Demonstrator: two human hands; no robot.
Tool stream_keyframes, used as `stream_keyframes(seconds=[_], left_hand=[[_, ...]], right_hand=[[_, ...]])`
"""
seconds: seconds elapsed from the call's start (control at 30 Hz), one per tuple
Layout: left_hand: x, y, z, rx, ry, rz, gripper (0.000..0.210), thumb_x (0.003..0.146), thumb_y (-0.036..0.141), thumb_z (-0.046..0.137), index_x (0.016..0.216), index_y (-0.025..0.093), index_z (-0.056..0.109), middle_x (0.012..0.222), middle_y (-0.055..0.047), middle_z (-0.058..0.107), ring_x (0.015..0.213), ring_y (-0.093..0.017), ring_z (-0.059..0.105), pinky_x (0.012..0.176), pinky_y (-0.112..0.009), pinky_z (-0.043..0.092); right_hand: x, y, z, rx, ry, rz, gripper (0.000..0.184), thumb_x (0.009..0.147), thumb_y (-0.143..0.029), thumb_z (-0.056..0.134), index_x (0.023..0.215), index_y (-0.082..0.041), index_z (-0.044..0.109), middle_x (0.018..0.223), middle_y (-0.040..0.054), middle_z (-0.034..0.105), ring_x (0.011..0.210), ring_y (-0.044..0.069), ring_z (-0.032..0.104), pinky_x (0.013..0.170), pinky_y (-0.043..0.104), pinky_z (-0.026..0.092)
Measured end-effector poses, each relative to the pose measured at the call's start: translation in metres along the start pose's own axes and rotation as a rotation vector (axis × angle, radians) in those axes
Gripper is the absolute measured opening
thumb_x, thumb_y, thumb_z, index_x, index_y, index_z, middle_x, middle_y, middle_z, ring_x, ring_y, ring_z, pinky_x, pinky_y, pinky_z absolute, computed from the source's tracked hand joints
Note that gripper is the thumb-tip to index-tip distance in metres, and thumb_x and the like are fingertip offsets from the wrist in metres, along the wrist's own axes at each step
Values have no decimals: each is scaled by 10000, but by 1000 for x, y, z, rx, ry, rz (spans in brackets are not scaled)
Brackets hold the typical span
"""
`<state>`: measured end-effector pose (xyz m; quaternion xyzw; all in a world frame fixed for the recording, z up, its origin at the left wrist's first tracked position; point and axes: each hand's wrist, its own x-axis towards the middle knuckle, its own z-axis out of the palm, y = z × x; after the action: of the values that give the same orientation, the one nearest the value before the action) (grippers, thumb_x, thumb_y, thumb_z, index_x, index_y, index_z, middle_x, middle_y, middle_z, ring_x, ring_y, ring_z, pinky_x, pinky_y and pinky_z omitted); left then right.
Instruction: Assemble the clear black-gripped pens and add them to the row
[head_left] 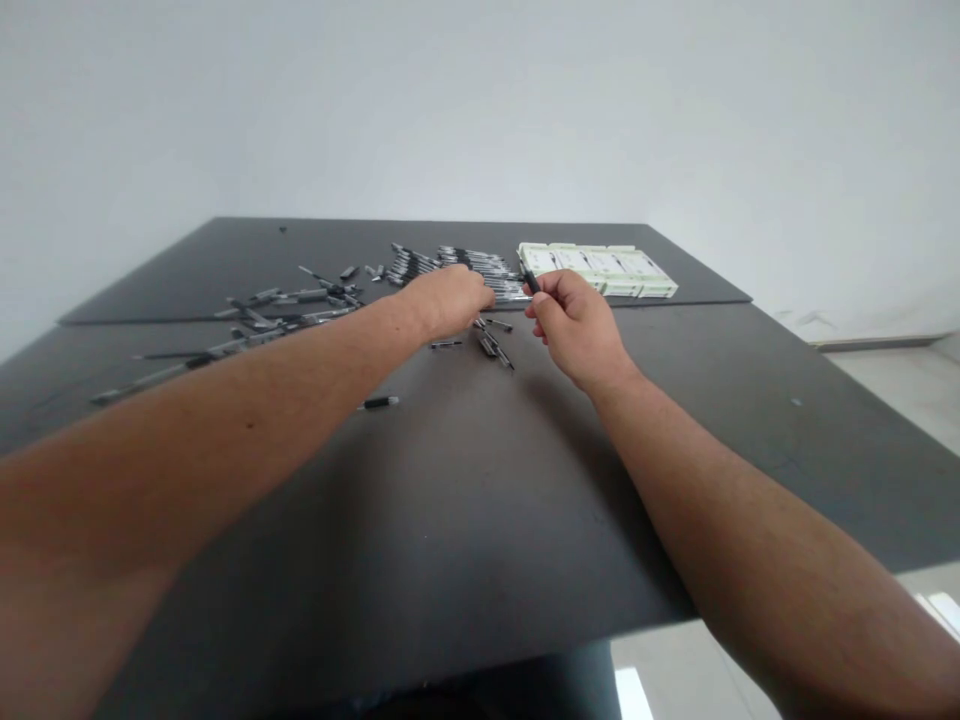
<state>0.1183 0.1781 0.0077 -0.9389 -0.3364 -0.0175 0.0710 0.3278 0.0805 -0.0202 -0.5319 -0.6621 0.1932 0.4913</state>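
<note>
The right hand (574,325) has a closed grip on a dark pen (531,281), pinched between thumb and fingers and tilted, just in front of the near left corner of the light green and white boxes (604,270). The left hand (454,300) reaches across to the middle of the table (465,520), its fingers bent downward at the near edge of the laid-out pens (480,262); whether its grip holds anything, I cannot tell, since the fingertips are mostly hidden. Those pens lie side by side in two groups, left of the boxes and beyond the left hand. Just below the left fingers sits a little cluster of small pen parts (489,345), and a short black piece (380,402) lies nearer, beside the left forearm. Loose pens and parts (292,300) are strewn over the table's left side, partly covered by that forearm. A pale wall (450,110) stands behind the table.
</note>
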Motion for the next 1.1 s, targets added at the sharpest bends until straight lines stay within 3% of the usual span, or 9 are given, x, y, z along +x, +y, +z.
stream_keyframes(seconds=[0.1, 0.23, 0.53, 0.7, 0.83, 1.1], left_hand=[[9, 5, 2, 152, -93, 1, 363, 998, 219, 607, 1251, 233, 867, 1177, -148, 821, 1146, -335, 730, 1011, -427, 521], [14, 9, 5, 162, -153, -22, 312, 981, 226, 633, 1154, 251, 892, 1093, -126, 839, 1060, -318, 743, 939, -406, 520], [20, 4, 14, 102, -116, -75, 279, 885, 227, 628, 1006, 246, 879, 933, -90, 843, 906, -295, 760, 783, -384, 519], [12, 4, 7, 53, -33, -70, 262, 882, 240, 626, 1002, 239, 859, 942, -91, 845, 901, -286, 764, 802, -383, 521], [-22, -2, -4, -36, 39, -142, 279, 886, 269, 603, 1015, 247, 849, 956, -71, 859, 881, -275, 779, 785, -367, 524], [-135, -21, 2, -134, -150, -250, 253, 855, 363, 606, 940, 260, 821, 867, -40, 846, 789, -241, 778, 744, -318, 537]], right_hand=[[1, -1, 0, -5, 4, -23, 101, 1006, -301, 574, 1056, -260, 651, 896, 37, 725, 813, 236, 654, 761, 396, 521], [1, -3, 0, -18, 11, -30, 110, 1006, -306, 571, 1055, -258, 657, 937, 46, 735, 902, 245, 681, 780, 378, 529], [1, -6, 1, -31, -9, -50, 121, 1014, -300, 574, 1080, -249, 663, 969, 57, 753, 951, 258, 700, 856, 409, 550], [0, -5, 1, -29, -10, -59, 127, 1016, -299, 582, 1091, -251, 673, 966, 51, 751, 950, 260, 702, 875, 421, 549], [-1, -5, 3, -18, -31, -47, 101, 1022, -291, 599, 1085, -261, 672, 969, 53, 749, 961, 270, 705, 880, 434, 560], [-9, -13, 9, -52, -95, -68, 66, 989, -288, 619, 1036, -253, 651, 995, 67, 752, 919, 260, 685, 844, 413, 534]])
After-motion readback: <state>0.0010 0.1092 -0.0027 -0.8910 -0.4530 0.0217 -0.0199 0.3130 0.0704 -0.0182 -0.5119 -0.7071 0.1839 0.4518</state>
